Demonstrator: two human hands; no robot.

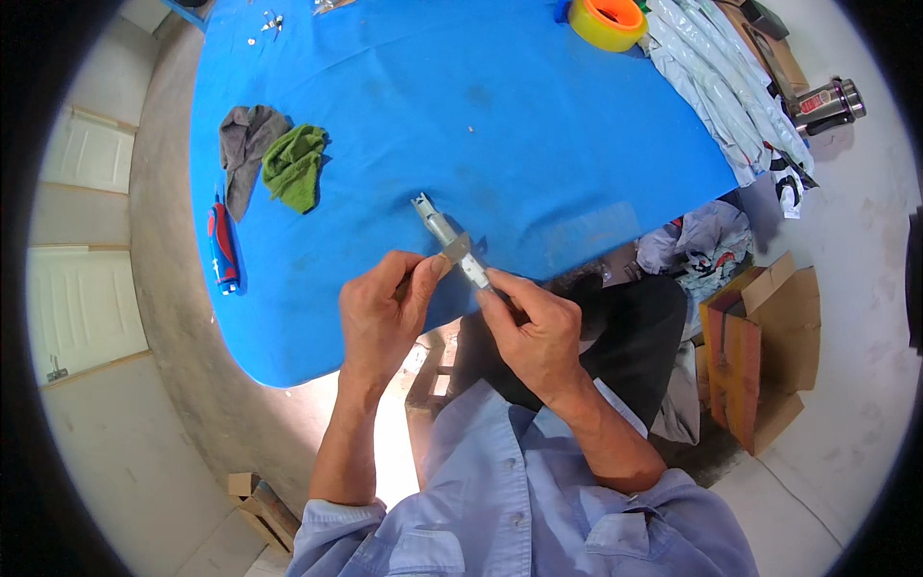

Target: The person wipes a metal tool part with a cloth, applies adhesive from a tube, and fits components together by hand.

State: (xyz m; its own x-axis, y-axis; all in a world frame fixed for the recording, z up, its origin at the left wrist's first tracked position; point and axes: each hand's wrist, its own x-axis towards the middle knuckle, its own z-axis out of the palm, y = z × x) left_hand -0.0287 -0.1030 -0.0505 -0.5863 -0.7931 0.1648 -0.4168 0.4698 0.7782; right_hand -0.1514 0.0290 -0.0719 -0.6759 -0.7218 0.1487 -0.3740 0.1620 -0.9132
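Observation:
Above the near edge of the blue-covered table point(385, 192), both my hands are closed on one slim grey metal tubular part point(438, 225). Its notched far end points up and to the left. My left hand point(383, 303) pinches a small flat metal piece point(456, 248) against the middle of the tube; whether it is attached there I cannot tell. Between thumb and fingers, my right hand point(534, 332) grips the near end, where a white section shows. The fingertips partly hide that end.
A grey cloth point(248, 149) and a green cloth point(294, 169) lie left, above a red-and-blue electric screwdriver point(221, 248). Yellow tape point(608, 27) and white plastic bags point(711, 77) are at the far right. An open cardboard box point(760, 356) stands beside my leg.

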